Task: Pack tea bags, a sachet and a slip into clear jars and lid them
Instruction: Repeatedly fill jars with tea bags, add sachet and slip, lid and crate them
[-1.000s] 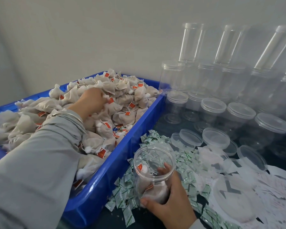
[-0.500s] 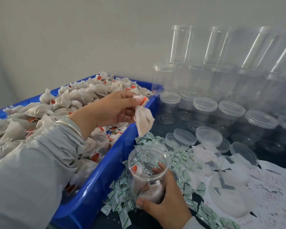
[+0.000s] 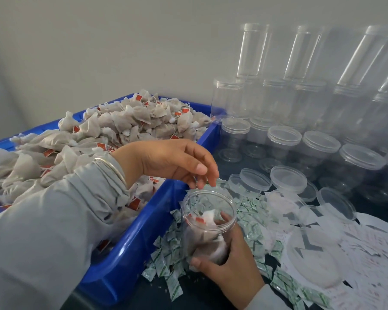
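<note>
My right hand [image 3: 229, 268] grips an open clear jar [image 3: 207, 222] near the table's front, tilted toward me. A few tea bags [image 3: 207, 220] with red tags lie inside it. My left hand [image 3: 175, 162] hovers just above the jar's mouth with fingers spread downward and nothing in them. A blue bin [image 3: 130, 249] on the left is heaped with tea bags [image 3: 126, 124]. Green-and-white sachets [image 3: 251, 222] are scattered around the jar, and white paper slips [image 3: 367, 249] lie to the right.
Loose clear lids [image 3: 288, 179] lie behind the jar. Lidded empty jars [image 3: 320, 148] stand in rows at the back right, with taller stacks [image 3: 252, 50] against the wall. A large clear lid [image 3: 314, 262] rests on the slips.
My left hand lifted a tea bag out of the bin, carried it right over the jar and let it drop in; the hand is now empty above the mouth.
</note>
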The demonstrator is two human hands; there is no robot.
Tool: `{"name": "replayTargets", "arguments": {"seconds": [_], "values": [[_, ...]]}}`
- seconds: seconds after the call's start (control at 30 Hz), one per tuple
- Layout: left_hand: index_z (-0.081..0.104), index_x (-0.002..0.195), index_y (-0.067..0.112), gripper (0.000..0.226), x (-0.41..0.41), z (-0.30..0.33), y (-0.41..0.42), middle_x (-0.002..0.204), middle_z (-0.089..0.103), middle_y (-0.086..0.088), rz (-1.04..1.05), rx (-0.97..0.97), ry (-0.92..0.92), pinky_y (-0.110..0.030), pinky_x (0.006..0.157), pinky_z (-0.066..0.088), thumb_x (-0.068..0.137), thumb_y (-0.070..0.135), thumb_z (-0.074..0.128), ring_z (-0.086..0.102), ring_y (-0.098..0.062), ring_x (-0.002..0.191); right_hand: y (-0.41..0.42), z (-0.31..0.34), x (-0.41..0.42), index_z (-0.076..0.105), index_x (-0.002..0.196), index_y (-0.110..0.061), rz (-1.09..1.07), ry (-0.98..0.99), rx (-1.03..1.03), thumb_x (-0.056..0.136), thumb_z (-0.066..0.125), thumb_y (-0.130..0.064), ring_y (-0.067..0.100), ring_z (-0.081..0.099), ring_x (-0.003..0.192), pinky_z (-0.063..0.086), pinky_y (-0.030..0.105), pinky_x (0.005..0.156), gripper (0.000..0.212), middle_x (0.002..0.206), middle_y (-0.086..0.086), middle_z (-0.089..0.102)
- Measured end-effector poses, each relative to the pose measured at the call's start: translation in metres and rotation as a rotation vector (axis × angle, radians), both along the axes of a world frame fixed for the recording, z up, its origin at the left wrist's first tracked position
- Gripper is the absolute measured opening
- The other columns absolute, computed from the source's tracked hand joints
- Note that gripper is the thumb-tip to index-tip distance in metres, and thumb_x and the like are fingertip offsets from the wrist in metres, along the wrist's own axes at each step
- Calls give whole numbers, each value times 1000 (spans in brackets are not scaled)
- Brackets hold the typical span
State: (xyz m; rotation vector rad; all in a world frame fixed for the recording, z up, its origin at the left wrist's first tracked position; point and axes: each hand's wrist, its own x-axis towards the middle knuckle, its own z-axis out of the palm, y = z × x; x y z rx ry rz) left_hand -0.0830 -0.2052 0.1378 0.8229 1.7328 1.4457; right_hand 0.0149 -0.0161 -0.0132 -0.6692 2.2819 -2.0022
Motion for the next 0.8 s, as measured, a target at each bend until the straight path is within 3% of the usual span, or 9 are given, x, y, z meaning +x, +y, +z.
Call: {"name": "replayTargets", "arguments": {"seconds": [0.17,0.3,0.43,0.53,0.6,0.8], "values": [[77,85,22,13,-13,-4,-14,90,72,0,230,-4,62,-22,70,52,80,20,65,64,-10,76,0,-1,1,34,101,-79,8,-23,8,52,85,-35,-14,57,102,43,0,76,84,115,-40,53],[75,77,19,9,-27,0,-32,79,70,2,690,50,103,-22,67,52,83,20,68,62,-10,71,1,1,3,34,100,-80,11,-26,9,50,85,-38,-15,55,102,41,-1,76,83,114,-42,52],[67,80,15,12,-42,1,-56,74,66,2,1193,101,195,-16,54,48,91,15,60,60,-7,64,0,3,4,35,98,-80,35,-33,-1,52,84,-33,-18,54,101,41,-3,74,81,113,-44,51],[69,86,11,14,-51,-9,-73,81,65,-2,1421,-257,452,-26,64,46,88,16,56,55,-14,69,1,3,4,36,97,-80,35,-35,-1,52,83,-33,-18,55,100,41,-2,73,80,112,-44,51],[70,89,10,19,-52,-14,-78,85,63,-4,1432,-552,643,-27,65,43,88,15,52,51,-16,67,1,3,4,35,97,-80,19,-29,8,51,83,-35,-18,54,101,40,-3,74,81,112,-44,50],[67,108,5,26,-53,-25,-78,112,65,-9,1047,-1100,679,-30,83,46,92,11,47,59,-22,98,1,3,3,34,98,-80,16,-24,12,50,84,-37,-17,55,101,41,-2,74,81,113,-44,51]]}}
